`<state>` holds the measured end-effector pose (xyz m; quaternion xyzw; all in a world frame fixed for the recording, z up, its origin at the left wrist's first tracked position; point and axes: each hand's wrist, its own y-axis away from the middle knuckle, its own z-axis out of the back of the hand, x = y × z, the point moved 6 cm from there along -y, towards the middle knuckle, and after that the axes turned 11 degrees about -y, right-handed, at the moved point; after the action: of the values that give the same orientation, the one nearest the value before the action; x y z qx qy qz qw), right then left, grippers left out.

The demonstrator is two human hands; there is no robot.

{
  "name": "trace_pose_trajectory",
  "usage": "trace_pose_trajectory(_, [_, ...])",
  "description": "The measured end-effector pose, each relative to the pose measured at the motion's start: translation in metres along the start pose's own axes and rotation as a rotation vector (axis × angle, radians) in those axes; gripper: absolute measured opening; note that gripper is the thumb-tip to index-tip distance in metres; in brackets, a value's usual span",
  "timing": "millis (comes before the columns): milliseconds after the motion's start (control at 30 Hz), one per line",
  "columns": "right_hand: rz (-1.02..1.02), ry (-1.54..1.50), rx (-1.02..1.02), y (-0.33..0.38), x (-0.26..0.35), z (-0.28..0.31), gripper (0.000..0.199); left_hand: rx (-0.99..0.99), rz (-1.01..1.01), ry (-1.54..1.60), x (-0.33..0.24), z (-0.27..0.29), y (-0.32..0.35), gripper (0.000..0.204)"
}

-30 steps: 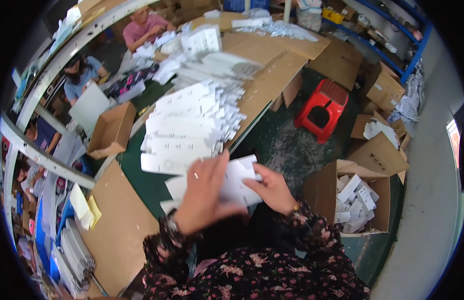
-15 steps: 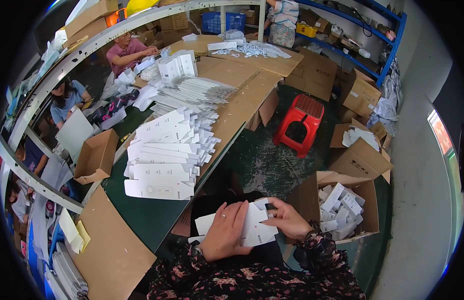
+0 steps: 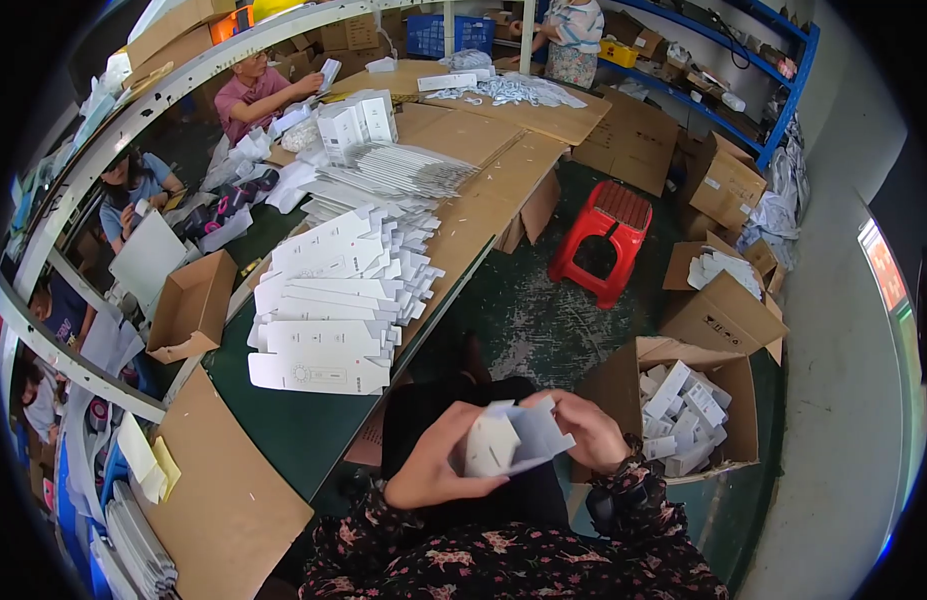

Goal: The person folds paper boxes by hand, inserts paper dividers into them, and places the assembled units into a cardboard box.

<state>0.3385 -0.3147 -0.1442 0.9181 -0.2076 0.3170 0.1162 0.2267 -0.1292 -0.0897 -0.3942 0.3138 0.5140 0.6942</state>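
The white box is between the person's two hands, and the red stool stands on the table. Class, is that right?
Not quite. The head view shows the red stool standing on the floor, not on the table. The white box is between the left hand and right hand, as stated.

We are seeing a red plastic stool (image 3: pixel 620 208) at two o'clock, a blue crate (image 3: pixel 428 36) at twelve and an open cardboard box (image 3: pixel 215 305) at nine.
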Motion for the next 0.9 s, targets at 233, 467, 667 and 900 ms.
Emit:
trace_pose_trajectory(233, [0.259,1.079,0.062,0.002,-0.011,-0.055,0.061,-0.118,-0.054,0.393,0.010,0.010,0.007,0.068])
trace_pose_trajectory(467, [0.319,1.160,-0.188,-0.021,-0.027,-0.053,0.051,-0.445,0.119,0.151,0.043,0.018,0.003,0.062])
trace_pose_trajectory(667, [0.556,1.318,-0.141,-0.033,-0.061,-0.067,0.066,-0.562,0.015,0.420,0.033,0.005,0.011,0.061])
trace_pose_trajectory(900, [0.495,1.322,-0.156,-0.026,-0.078,-0.077,0.067,-0.649,0.220,0.353,0.044,0.005,0.020,0.050])
